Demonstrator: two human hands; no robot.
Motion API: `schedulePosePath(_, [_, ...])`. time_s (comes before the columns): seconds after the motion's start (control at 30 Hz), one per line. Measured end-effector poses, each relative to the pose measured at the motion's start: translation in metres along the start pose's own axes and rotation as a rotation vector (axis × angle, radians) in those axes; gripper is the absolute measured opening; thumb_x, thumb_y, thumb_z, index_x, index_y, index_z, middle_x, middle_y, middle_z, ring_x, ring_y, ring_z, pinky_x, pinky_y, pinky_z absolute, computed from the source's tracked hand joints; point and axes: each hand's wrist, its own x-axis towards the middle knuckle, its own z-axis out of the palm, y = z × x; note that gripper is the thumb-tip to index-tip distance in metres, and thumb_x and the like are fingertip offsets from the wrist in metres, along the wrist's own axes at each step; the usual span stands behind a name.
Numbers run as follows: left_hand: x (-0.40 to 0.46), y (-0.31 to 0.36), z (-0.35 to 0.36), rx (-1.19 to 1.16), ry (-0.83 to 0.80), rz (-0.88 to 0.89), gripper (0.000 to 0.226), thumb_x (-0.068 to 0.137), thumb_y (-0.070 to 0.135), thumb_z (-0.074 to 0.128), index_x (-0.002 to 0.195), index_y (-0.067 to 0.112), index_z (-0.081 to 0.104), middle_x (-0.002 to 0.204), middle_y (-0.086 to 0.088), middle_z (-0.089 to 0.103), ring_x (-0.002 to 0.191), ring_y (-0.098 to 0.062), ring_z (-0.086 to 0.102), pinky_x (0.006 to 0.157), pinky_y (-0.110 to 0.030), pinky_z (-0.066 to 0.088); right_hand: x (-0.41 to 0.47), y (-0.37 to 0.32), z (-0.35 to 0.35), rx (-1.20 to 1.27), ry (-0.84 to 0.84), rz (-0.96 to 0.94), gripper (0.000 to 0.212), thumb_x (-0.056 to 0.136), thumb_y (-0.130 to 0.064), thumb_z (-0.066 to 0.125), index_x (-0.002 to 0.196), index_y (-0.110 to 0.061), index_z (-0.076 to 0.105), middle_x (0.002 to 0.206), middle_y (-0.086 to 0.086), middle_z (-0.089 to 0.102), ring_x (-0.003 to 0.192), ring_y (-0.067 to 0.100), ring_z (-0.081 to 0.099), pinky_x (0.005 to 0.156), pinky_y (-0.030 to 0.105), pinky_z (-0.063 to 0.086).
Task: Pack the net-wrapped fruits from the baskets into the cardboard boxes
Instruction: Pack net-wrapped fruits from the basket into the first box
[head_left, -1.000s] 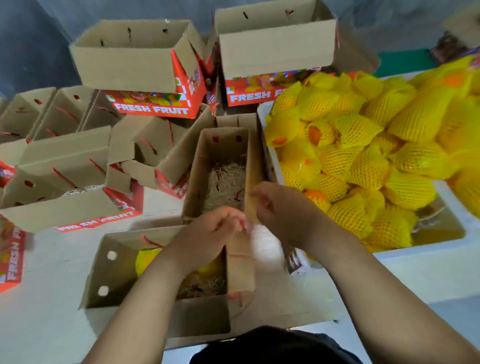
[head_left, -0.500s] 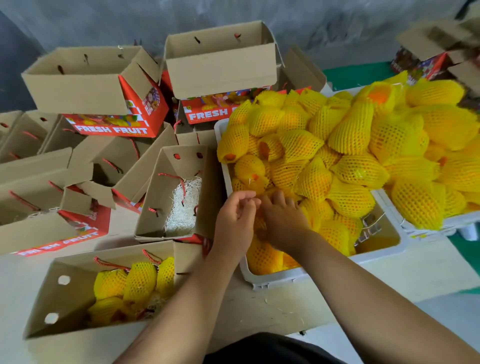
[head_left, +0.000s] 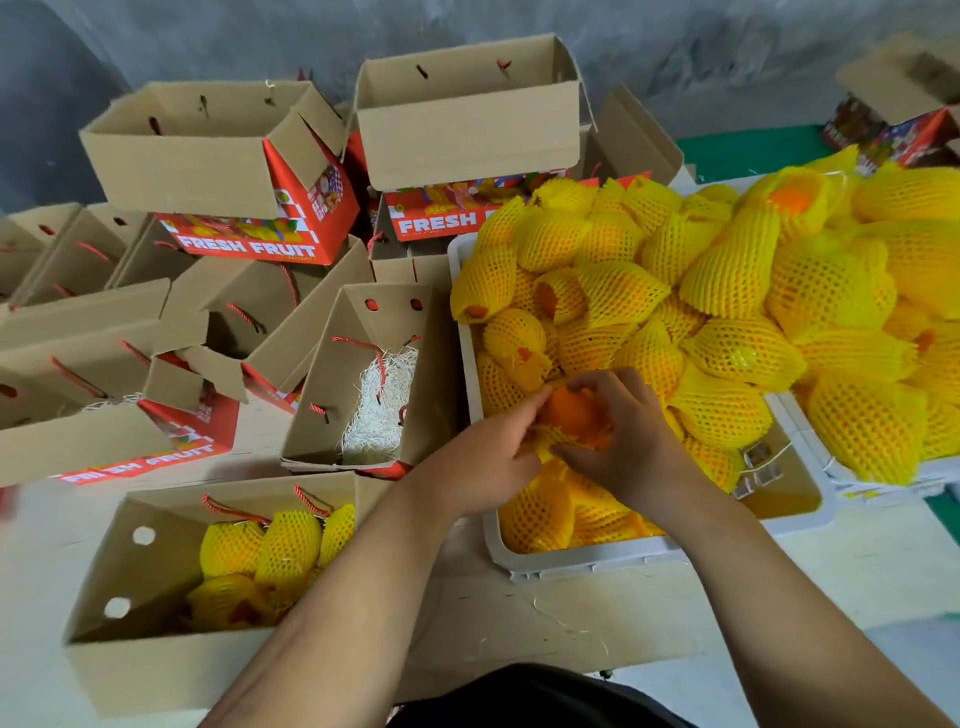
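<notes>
Grey concrete wall stood behind a pale tabletop (head_left: 779, 587) crowded with cardboard. Head view only. At the tabletop's near left corner sat an open cardboard box (head_left: 156, 654), already holding several net-wrapped fruits (head_left: 270, 551) on shredded filler. Just behind it a second open box (head_left: 363, 332) held only white shredding (head_left: 379, 405). Further back, empty "FRESH FRUIT" cartons (head_left: 239, 244) were stacked and tumbled toward the far left edge. A white plastic basket (head_left: 587, 558) sat toward the near right, heaped with yellow-netted fruits (head_left: 727, 353); a second heaped basket (head_left: 841, 467) adjoined it at the right edge. Both hands met over the near basket on one orange fruit (head_left: 569, 408), its net (head_left: 558, 447) slipped partly off. Left hand (head_left: 488, 457) had its fingers curled, pinching the fruit and net at the left side; right hand (head_left: 628, 441) cupped over it, fingers bent round the fruit's top and right. Neither was slack. Risks, as judged: the loose net could slide off entirely on the lift, leaving bare fruit to bruise; pulling from low in the heap could topple neighbouring fruits over the basket rim; the near box, already well filled, might crowd and squeeze a further piece.
</notes>
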Motion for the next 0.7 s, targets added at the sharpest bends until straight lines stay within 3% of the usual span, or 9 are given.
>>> schedulePosePath(0.07, [0.002, 0.0, 0.001, 0.14, 0.011, 0.049, 0.084, 0.093, 0.033, 0.061, 0.16, 0.046, 0.013, 0.147, 0.003, 0.056, 0.13, -0.018, 0.058, 0.105, -0.033, 0.048, 0.0, 0.002, -0.003, -0.013, 0.001, -0.027, 0.074, 0.065, -0.026, 0.096, 0.13, -0.025, 0.061, 0.121, -0.001, 0.05, 0.115, 0.028, 0.05, 0.1, 0.043, 0.044])
schedulePosePath(0.13, [0.003, 0.002, 0.005, 0.157, 0.113, 0.087, 0.08, 0.094, 0.032, 0.07, 0.159, 0.042, 0.025, 0.132, 0.011, 0.062, 0.12, -0.011, 0.061, 0.093, -0.022, 0.048, 0.0, 0.005, -0.007, 0.0, -0.006, -0.054, 0.074, 0.066, -0.03, 0.096, 0.131, -0.023, 0.062, 0.121, 0.001, 0.051, 0.115, 0.029, 0.053, 0.099, 0.048, 0.047])
schedulePosePath(0.23, [0.002, -0.002, 0.007, 0.027, 0.229, 0.135, 0.066, 0.092, 0.037, 0.074, 0.15, 0.041, 0.044, 0.109, 0.026, 0.063, 0.104, 0.007, 0.063, 0.086, -0.015, 0.051, -0.004, 0.006, -0.009, 0.086, -0.007, -0.078, 0.073, 0.069, -0.037, 0.093, 0.133, -0.021, 0.062, 0.123, -0.001, 0.051, 0.116, 0.025, 0.055, 0.098, 0.046, 0.05])
schedulePosePath(0.37, [-0.001, 0.011, -0.002, -0.123, 0.362, 0.199, 0.052, 0.091, 0.051, 0.072, 0.139, 0.049, 0.054, 0.112, 0.023, 0.068, 0.111, 0.005, 0.063, 0.089, -0.013, 0.051, -0.002, 0.003, -0.017, 0.276, 0.112, -0.042, 0.071, 0.074, -0.042, 0.083, 0.135, -0.016, 0.06, 0.127, 0.004, 0.053, 0.115, 0.019, 0.056, 0.088, 0.033, 0.055])
schedulePosePath(0.47, [-0.001, 0.039, -0.013, -0.393, 0.441, 0.197, 0.025, 0.093, 0.05, 0.071, 0.118, 0.048, 0.069, 0.107, 0.021, 0.073, 0.101, 0.003, 0.068, 0.08, -0.015, 0.054, 0.007, -0.006, -0.024, 0.501, 0.194, 0.056, 0.063, 0.083, -0.047, 0.082, 0.136, -0.022, 0.06, 0.131, 0.003, 0.06, 0.118, 0.018, 0.059, 0.091, 0.026, 0.052])
schedulePosePath(0.53, [0.0, 0.054, -0.02, -0.638, 0.319, 0.131, 0.03, 0.094, 0.059, 0.063, 0.116, 0.041, 0.073, 0.107, 0.016, 0.075, 0.099, -0.003, 0.07, 0.083, -0.018, 0.056, 0.014, -0.016, -0.022, 0.822, 0.212, 0.176, 0.057, 0.081, -0.049, 0.076, 0.132, -0.027, 0.064, 0.128, 0.008, 0.065, 0.114, 0.019, 0.063, 0.092, 0.035, 0.054])
schedulePosePath(0.6, [0.0, 0.06, -0.021, -0.973, 0.109, -0.012, 0.038, 0.097, 0.059, 0.057, 0.116, 0.033, 0.077, 0.125, -0.001, 0.073, 0.11, -0.021, 0.071, 0.093, -0.038, 0.059, 0.018, -0.024, -0.016, 1.066, 0.235, 0.325, 0.051, 0.082, -0.047, 0.073, 0.13, -0.03, 0.066, 0.13, 0.012, 0.065, 0.118, 0.025, 0.064, 0.098, 0.047, 0.055])
schedulePosePath(0.63, [-0.001, 0.059, -0.021, -1.039, 0.06, -0.049, 0.037, 0.098, 0.057, 0.056, 0.111, 0.031, 0.079, 0.122, -0.006, 0.072, 0.103, -0.027, 0.07, 0.087, -0.042, 0.059, 0.018, -0.026, -0.012, 1.066, 0.269, 0.37, 0.049, 0.083, -0.047, 0.071, 0.129, -0.03, 0.067, 0.131, 0.011, 0.066, 0.121, 0.027, 0.063, 0.103, 0.052, 0.053])
schedulePosePath(0.7, [-0.001, 0.053, -0.018, -0.926, 0.109, -0.074, 0.025, 0.096, 0.049, 0.062, 0.099, 0.03, 0.078, 0.094, -0.01, 0.069, 0.08, -0.026, 0.061, 0.066, -0.035, 0.053, 0.015, -0.028, -0.004, 1.014, 0.328, 0.419, 0.048, 0.084, -0.048, 0.069, 0.125, -0.026, 0.067, 0.126, 0.011, 0.069, 0.122, 0.03, 0.063, 0.106, 0.058, 0.049])
